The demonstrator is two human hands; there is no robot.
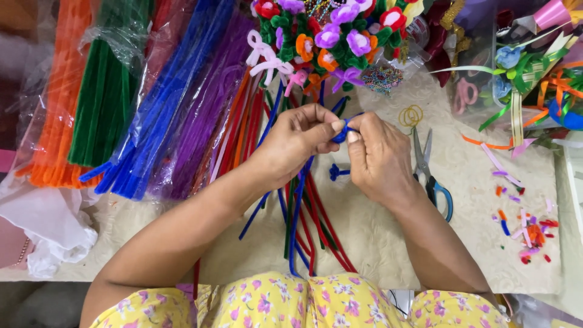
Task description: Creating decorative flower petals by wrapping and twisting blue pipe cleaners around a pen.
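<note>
- Where the head view looks down on the work, a cream embossed tablecloth [388,243] covers the table, with the person's yellow floral garment [303,304] at the bottom edge.
- Left hand [296,141]: fingers curled, thumb and forefinger pinched on a blue pipe cleaner [341,132] at the middle of the view.
- Right hand [378,157]: thumb and forefinger pinched on the same blue pipe cleaner, fingertips touching those of the left hand; both hands are together and clamped on it.
- Blue pipe cleaner: its bent upper end sits between the two hands; its long stem hangs down beneath the left hand toward the person's lap.
- Small blue twisted piece [337,172]: lying on the cloth just below the hands, between them.
- Loose stems [316,225]: red, green and blue pipe cleaners fanned out under the hands.
- Packets of pipe cleaners, in clear wrap, upper left: orange [57,103], green [106,91], blue [164,103], purple [209,109].
- Pipe-cleaner flower bouquet [331,36]: purple, orange and red blooms with green leaves, top centre, above the hands.
- Scissors [428,173]: blue-handled, blades slightly parted, lying just beside the right hand.
- Coiled yellow wire rings [411,115]: above the scissors.
- Coloured offcuts [525,228]: scattered at the right of the cloth.
- Ribbon tangle [534,79]: green and orange, upper right.
</note>
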